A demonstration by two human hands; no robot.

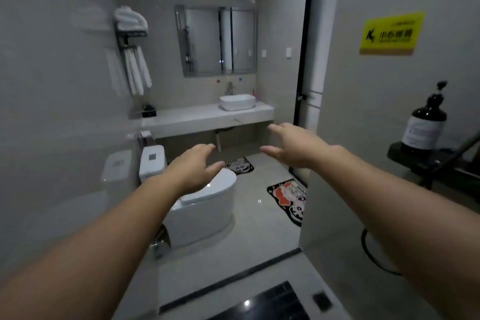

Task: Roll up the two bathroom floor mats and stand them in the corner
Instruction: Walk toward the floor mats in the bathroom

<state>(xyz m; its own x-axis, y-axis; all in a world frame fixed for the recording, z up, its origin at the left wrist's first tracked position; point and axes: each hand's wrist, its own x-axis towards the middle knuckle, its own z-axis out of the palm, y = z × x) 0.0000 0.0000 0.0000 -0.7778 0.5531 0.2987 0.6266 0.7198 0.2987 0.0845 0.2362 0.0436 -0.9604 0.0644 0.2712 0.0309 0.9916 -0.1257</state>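
Observation:
Two floor mats with black borders and cartoon prints lie flat on the grey tiled floor. The far mat [240, 165] sits below the vanity, partly hidden by my left hand. The near mat [288, 199], with a red and white figure, lies by the doorway, its right side cut off by the wall edge. My left hand [191, 171] reaches forward above the toilet, fingers spread, holding nothing. My right hand [293, 145] is stretched out higher and to the right, also empty with fingers apart. Both hands are well above the mats.
A white toilet [205, 213] stands at left centre. Behind it is a vanity counter [197, 118] with a basin [237, 102]. Towels hang on a rack [135, 60] on the left wall. A dark pump bottle [423, 125] sits on a shelf at right. A black floor drain [265, 304] lies at my feet.

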